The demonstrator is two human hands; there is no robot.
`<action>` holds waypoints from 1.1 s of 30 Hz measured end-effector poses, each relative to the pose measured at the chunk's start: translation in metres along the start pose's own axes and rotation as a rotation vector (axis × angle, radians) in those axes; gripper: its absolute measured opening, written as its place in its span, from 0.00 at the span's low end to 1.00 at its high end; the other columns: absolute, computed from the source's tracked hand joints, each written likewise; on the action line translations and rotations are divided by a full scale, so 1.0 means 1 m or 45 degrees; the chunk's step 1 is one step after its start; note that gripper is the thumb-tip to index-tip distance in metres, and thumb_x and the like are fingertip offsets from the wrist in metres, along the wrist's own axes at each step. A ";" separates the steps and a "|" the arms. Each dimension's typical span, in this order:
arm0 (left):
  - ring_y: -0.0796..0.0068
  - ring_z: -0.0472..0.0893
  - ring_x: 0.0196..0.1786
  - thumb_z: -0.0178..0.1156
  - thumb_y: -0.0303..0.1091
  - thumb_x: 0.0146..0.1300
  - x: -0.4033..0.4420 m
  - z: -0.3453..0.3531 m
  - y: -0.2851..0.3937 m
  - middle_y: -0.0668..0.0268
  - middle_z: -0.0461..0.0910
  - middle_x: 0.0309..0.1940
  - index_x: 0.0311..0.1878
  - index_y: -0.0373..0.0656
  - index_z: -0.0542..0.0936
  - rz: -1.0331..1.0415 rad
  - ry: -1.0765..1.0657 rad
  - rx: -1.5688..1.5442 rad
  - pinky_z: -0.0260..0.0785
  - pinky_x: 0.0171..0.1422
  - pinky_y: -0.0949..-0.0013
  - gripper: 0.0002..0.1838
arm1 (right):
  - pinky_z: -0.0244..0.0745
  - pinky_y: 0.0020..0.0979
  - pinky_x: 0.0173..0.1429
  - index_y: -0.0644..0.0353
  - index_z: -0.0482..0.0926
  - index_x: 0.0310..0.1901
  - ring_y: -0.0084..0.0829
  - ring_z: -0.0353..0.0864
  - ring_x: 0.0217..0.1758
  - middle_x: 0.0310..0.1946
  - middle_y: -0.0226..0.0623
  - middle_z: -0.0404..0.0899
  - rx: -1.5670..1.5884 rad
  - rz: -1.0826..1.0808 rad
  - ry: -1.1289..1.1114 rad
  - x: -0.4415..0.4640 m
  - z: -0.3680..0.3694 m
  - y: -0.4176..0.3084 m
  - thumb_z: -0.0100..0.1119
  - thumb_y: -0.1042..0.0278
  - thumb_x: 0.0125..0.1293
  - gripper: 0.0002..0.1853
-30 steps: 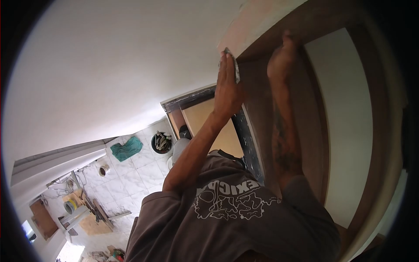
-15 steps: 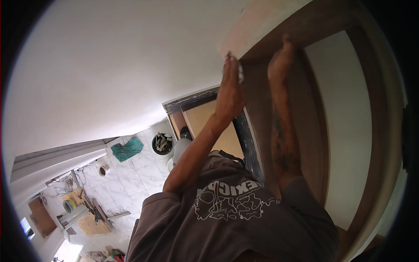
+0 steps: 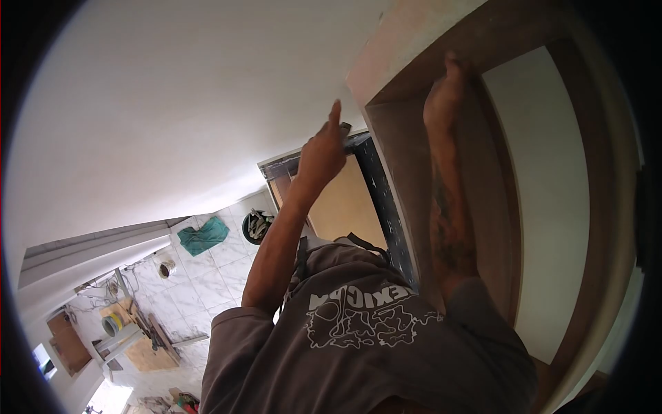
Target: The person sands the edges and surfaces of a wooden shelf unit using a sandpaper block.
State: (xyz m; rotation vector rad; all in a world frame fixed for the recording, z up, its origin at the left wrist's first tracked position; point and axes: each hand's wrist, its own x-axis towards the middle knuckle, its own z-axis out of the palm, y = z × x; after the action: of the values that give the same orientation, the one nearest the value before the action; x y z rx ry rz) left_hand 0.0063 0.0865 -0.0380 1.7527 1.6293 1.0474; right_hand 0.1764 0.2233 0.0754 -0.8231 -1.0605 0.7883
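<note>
Right by the curled fingers of the left hand (image 3: 323, 160), a small dark piece (image 3: 345, 128) sticks out at the side. The hand seems closed on it, with one finger pointing up, but most of the piece is hidden. The hand is close to the white wall (image 3: 207, 103), and I can't tell if they touch. Up from the grip is a pink patch (image 3: 376, 58) on the wall.

The piece looks light and thin, and maybe a bit bendy. It may be rough, so it should not slip much. Its flat back would be a good place to hold.

Off to the grip's right, the right hand (image 3: 445, 103) is up by the brown wood frame (image 3: 483, 34). Its fingers are mostly hidden, so I can't tell if it holds anything.
</note>
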 end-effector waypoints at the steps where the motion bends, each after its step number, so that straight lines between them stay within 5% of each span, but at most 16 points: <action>1: 0.38 0.83 0.39 0.53 0.18 0.58 0.002 -0.004 0.015 0.42 0.83 0.42 0.81 0.42 0.44 -0.009 -0.046 0.019 0.76 0.43 0.44 0.48 | 0.54 0.32 0.74 0.62 0.72 0.63 0.28 0.66 0.66 0.61 0.34 0.72 0.008 0.013 -0.032 0.005 -0.003 -0.003 0.58 0.58 0.74 0.23; 5: 0.37 0.82 0.28 0.55 0.16 0.55 0.014 0.003 0.033 0.45 0.83 0.25 0.82 0.47 0.31 0.005 -0.182 0.048 0.74 0.35 0.43 0.57 | 0.54 0.32 0.74 0.61 0.72 0.62 0.28 0.66 0.66 0.61 0.34 0.72 0.032 0.041 -0.017 -0.011 0.011 -0.018 0.58 0.58 0.74 0.21; 14: 0.36 0.81 0.26 0.53 0.14 0.51 0.001 0.032 0.025 0.43 0.80 0.21 0.81 0.46 0.26 0.084 -0.143 -0.200 0.68 0.32 0.41 0.60 | 0.48 0.31 0.77 0.64 0.67 0.71 0.32 0.62 0.73 0.69 0.38 0.69 0.008 0.077 0.059 -0.009 0.012 -0.011 0.59 0.56 0.73 0.30; 16: 0.36 0.80 0.26 0.53 0.15 0.52 0.001 0.032 0.024 0.42 0.80 0.21 0.81 0.45 0.26 0.063 -0.162 -0.181 0.69 0.32 0.41 0.60 | 0.40 0.33 0.83 0.74 0.43 0.75 0.36 0.48 0.81 0.77 0.51 0.50 -0.026 0.053 -0.254 -0.014 0.001 -0.021 0.55 0.51 0.75 0.44; 18: 0.35 0.80 0.26 0.53 0.15 0.53 0.003 0.029 0.028 0.42 0.80 0.21 0.81 0.44 0.27 0.033 -0.171 -0.172 0.69 0.33 0.41 0.59 | 0.42 0.32 0.82 0.75 0.44 0.74 0.35 0.49 0.79 0.75 0.50 0.51 -0.040 0.076 -0.292 -0.013 0.000 -0.027 0.53 0.50 0.76 0.42; 21: 0.34 0.81 0.27 0.52 0.17 0.55 0.007 0.026 0.032 0.41 0.81 0.22 0.81 0.41 0.28 0.003 -0.139 -0.174 0.71 0.34 0.40 0.56 | 0.51 0.29 0.75 0.66 0.70 0.68 0.28 0.65 0.68 0.65 0.36 0.71 -0.047 0.131 -0.069 0.000 0.004 -0.022 0.55 0.54 0.75 0.28; 33: 0.35 0.82 0.30 0.54 0.19 0.56 0.034 -0.006 0.040 0.41 0.83 0.26 0.82 0.47 0.32 -0.001 -0.152 -0.074 0.73 0.36 0.42 0.55 | 0.40 0.30 0.81 0.73 0.53 0.77 0.33 0.52 0.80 0.77 0.44 0.57 -0.180 0.076 -0.110 -0.017 0.008 -0.031 0.56 0.48 0.75 0.43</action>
State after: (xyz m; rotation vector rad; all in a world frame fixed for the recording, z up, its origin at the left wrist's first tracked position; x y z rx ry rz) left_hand 0.0232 0.1139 0.0039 1.7417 1.5122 0.9604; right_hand 0.1687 0.1953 0.0966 -0.9512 -1.1833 0.8120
